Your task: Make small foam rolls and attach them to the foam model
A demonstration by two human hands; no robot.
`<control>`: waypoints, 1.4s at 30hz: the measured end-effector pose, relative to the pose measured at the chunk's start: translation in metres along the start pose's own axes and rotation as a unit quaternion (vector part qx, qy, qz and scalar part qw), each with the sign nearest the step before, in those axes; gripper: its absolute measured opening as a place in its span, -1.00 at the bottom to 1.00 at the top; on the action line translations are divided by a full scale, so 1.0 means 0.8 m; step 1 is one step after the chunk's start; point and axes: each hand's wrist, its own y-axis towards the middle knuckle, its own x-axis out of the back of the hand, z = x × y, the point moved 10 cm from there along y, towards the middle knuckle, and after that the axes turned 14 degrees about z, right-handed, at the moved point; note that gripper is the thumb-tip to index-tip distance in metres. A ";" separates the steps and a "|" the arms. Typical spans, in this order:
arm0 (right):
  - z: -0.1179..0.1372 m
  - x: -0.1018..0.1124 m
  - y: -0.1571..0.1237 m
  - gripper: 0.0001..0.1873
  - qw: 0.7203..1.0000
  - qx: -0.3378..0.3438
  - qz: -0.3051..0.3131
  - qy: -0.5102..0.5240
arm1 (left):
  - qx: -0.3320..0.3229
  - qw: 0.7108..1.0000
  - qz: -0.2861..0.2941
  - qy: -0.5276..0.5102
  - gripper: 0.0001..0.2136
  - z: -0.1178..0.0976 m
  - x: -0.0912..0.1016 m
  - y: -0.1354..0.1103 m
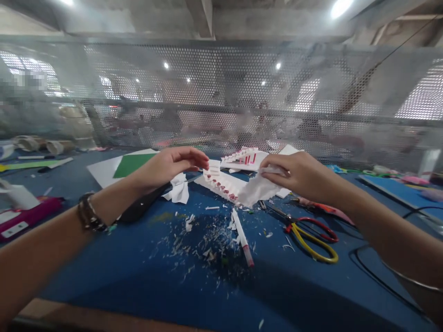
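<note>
My right hand (294, 168) pinches a crumpled piece of white tissue paper (258, 189), which hangs down over the right side of a small white paper staircase model (224, 182). Reddish-pink lumps line the edge of this model's steps. My left hand (176, 161) is at the model's left upper end, its fingers stretched forward and the thumb slightly apart. Nothing shows between them; whether the fingertips touch the steps I cannot tell. Behind stands another white stair model (244, 157) with pink and red posts. A white pen with a pink end (244, 240) lies in front.
Yellow-and-red-handled scissors (311, 240) lie at right. Paper shavings (207, 240) litter the blue table (138, 281). A crumpled white paper (179, 189) and green sheet (133, 165) lie at left, with a magenta item (31, 219) farther out. A perforated metal screen (214, 101) closes off the back.
</note>
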 end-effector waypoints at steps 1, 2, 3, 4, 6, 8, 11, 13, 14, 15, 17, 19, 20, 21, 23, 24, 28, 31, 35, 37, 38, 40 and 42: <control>0.002 -0.001 0.005 -0.81 1.000 0.010 0.001 0.003 | 0.001 0.999 0.023 0.045 -0.80 0.003 -0.004 0.004; 0.004 -0.003 0.010 -0.80 1.000 0.019 0.003 0.004 | 0.003 0.993 0.058 0.106 -0.78 0.008 -0.012 0.008; 0.005 -0.004 0.015 -0.80 1.000 0.026 0.004 0.005 | 0.009 0.979 0.103 0.178 -0.76 0.018 -0.023 0.010; 0.006 -0.005 0.022 -0.80 0.999 0.032 0.004 0.008 | 0.016 0.954 0.161 0.254 -0.76 0.033 -0.038 0.009; 0.005 -0.003 0.036 -0.79 0.999 0.041 -0.003 0.020 | 0.042 0.901 0.236 0.363 -0.70 0.072 -0.056 0.001; 0.004 0.004 0.054 -0.80 0.998 0.051 -0.018 0.035 | 0.084 0.871 0.265 0.405 -0.60 0.113 -0.060 -0.011; 0.006 0.021 0.090 -0.80 0.995 0.070 -0.043 0.049 | 0.076 0.885 0.237 0.394 -0.56 0.136 -0.055 -0.024; 0.012 0.026 0.121 -0.78 0.994 0.081 -0.044 0.054 | 0.094 0.889 0.236 0.380 -0.54 0.147 -0.052 -0.031; 0.016 0.022 0.140 -0.76 0.995 0.085 -0.028 0.051 | 0.107 0.889 0.239 0.376 -0.54 0.152 -0.052 -0.033; 0.020 0.017 0.159 -0.75 0.995 0.083 -0.013 0.046 | 0.119 0.887 0.240 0.376 -0.55 0.155 -0.052 -0.034; 0.031 0.000 0.196 -0.72 0.996 0.086 0.023 0.029 | 0.128 0.884 0.229 0.388 -0.58 0.157 -0.050 -0.033; 0.040 -0.016 0.231 -0.72 0.995 0.089 0.035 0.018 | 0.121 0.882 0.212 0.404 -0.61 0.156 -0.048 -0.031; 0.043 -0.025 0.247 -0.72 0.995 0.088 0.040 0.012 | 0.112 0.883 0.204 0.408 -0.61 0.154 -0.048 -0.031; 0.046 -0.034 0.263 -0.73 0.995 0.085 0.047 0.007 | 0.097 0.886 0.194 0.409 -0.62 0.151 -0.048 -0.030; 0.051 -0.052 0.289 -0.76 0.996 0.072 0.060 -0.003 | 0.059 0.894 0.171 0.410 -0.60 0.142 -0.048 -0.031; 0.053 -0.060 0.300 -0.79 0.996 0.065 0.065 -0.007 | 0.038 0.895 0.162 0.413 -0.59 0.136 -0.050 -0.032; 0.064 -0.088 0.326 -0.74 0.996 0.048 0.076 -0.020 | -0.026 0.879 0.151 0.451 -0.54 0.115 -0.064 -0.035; 0.074 -0.101 0.334 -0.69 0.996 0.044 0.077 -0.018 | -0.050 0.866 0.127 0.481 -0.55 0.100 -0.067 -0.036; 0.082 -0.098 0.334 -0.60 0.996 0.050 0.076 -0.013 | -0.046 0.865 0.074 0.493 -0.62 0.095 -0.053 -0.037; 0.083 -0.085 0.322 -0.58 0.994 0.069 0.078 -0.014 | -0.035 0.865 0.056 0.498 -0.73 0.099 -0.044 -0.038; 0.083 -0.077 0.312 -0.59 0.993 0.083 0.080 -0.015 | -0.027 0.862 0.047 0.504 -0.80 0.102 -0.039 -0.038; 0.081 -0.062 0.278 -0.67 0.989 0.114 0.089 -0.018 | -0.013 0.852 0.027 0.523 -0.79 0.105 -0.030 -0.039; 0.079 -0.054 0.228 -0.75 0.984 0.140 0.109 -0.022 | -0.012 0.839 0.007 0.544 -0.69 0.101 -0.023 -0.039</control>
